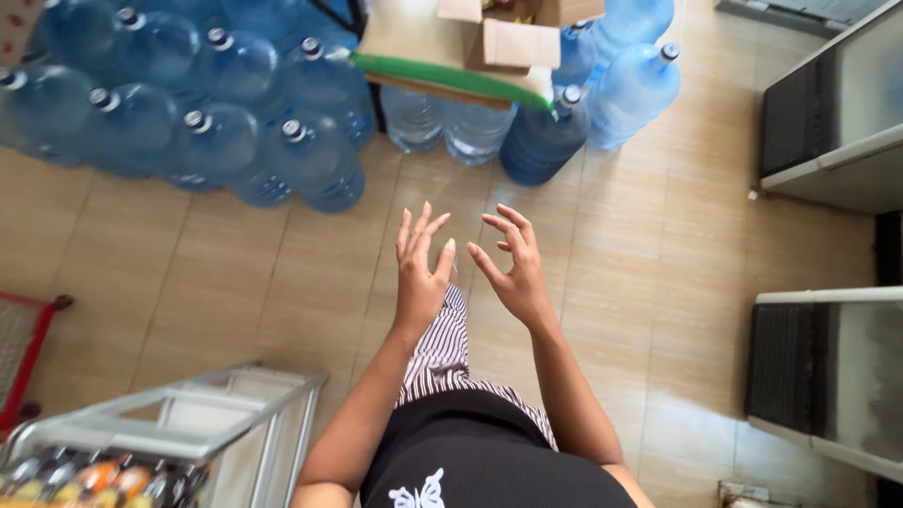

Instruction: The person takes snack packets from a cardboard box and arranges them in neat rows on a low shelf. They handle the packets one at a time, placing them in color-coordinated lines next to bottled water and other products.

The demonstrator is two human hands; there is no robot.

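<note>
My left hand and my right hand are raised side by side in front of me above the tiled floor. Both have fingers spread and hold nothing. They are a small gap apart, palms turned partly toward each other. Beyond them on the floor stand several large blue water jugs. Below my arms I see striped trousers and a black top.
A cardboard box sits on a green-edged board over the jugs. A metal rack holding bottles is at the lower left, a red cart frame at the far left. Two cabinet-like appliances line the right.
</note>
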